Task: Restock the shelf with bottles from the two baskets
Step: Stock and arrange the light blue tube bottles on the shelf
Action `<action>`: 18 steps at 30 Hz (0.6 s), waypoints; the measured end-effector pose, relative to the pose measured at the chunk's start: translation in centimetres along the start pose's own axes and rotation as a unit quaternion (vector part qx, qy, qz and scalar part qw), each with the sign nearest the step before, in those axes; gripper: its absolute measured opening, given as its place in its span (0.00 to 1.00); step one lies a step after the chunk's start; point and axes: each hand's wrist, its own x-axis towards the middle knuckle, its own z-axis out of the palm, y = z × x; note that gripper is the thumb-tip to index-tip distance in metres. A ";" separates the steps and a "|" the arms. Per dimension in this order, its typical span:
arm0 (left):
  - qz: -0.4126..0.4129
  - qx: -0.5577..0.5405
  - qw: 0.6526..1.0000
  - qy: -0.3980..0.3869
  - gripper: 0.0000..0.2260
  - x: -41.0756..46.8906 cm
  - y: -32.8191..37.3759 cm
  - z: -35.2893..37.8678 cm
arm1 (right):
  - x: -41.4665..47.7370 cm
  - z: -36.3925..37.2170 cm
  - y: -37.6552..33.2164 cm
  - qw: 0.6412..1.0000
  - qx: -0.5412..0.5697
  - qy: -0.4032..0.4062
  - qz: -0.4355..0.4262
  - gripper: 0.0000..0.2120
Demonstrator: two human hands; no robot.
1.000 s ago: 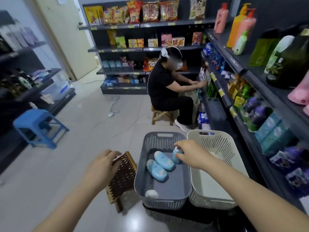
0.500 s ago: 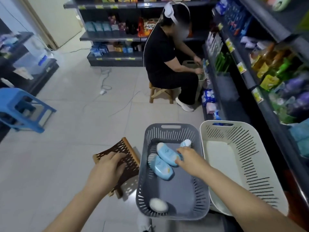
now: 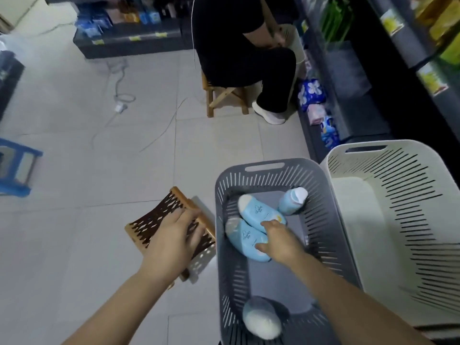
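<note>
A grey basket (image 3: 321,202) stands on the floor before me with several light blue bottles in it. Two of them lie side by side, the upper bottle (image 3: 256,211) and the lower bottle (image 3: 240,235). A third (image 3: 290,202) stands at the back right, and a fourth (image 3: 261,317) lies at the front. My right hand (image 3: 281,241) is inside the basket and grips the lower bottle, thumb on top and forefinger between the two. My left hand (image 3: 174,237) rests flat on a small woven stool (image 3: 154,215). The white basket (image 3: 403,220) stands to the right, with nothing visible inside.
Dark shelves (image 3: 398,46) with goods run along the right. A person in black (image 3: 239,46) sits on a wooden stool (image 3: 224,95) ahead, by the shelf. A blue stool (image 3: 17,168) is at the left, and a cable with a plug (image 3: 120,105) lies on the tiled floor.
My view has tilted down toward the floor. My right hand left the standing bottle at the back and came down onto the lower lying bottle. My left hand stayed on the woven stool.
</note>
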 end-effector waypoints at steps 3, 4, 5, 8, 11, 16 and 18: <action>-0.013 -0.039 0.999 -0.009 0.14 0.7 0.1 1.9 | 1.9 2.6 0.4 1.000 -0.010 0.005 -0.012 0.35; -0.020 -0.049 0.999 -0.009 0.15 0.8 0.1 2.5 | 2.5 3.6 0.5 0.999 -0.019 0.014 -0.022 0.37; -0.023 -0.060 0.998 -0.008 0.15 0.7 0.2 2.8 | 2.8 4.2 0.6 0.998 -0.035 0.032 -0.037 0.38; -0.026 -0.079 0.996 -0.009 0.17 0.7 0.3 3.6 | 3.5 5.7 0.6 0.994 -0.065 0.047 -0.076 0.44; -0.040 -0.108 0.993 0.006 0.19 0.4 -0.1 4.1 | 3.9 6.9 1.0 0.991 -0.084 0.047 -0.092 0.48; -0.064 -0.124 0.990 0.027 0.19 -0.5 -0.4 4.8 | 4.3 8.6 1.9 0.977 -0.130 0.135 -0.101 0.54; -0.074 -0.133 0.988 0.028 0.19 -0.9 -0.4 5.1 | 4.4 8.9 2.1 0.975 -0.120 0.147 -0.112 0.54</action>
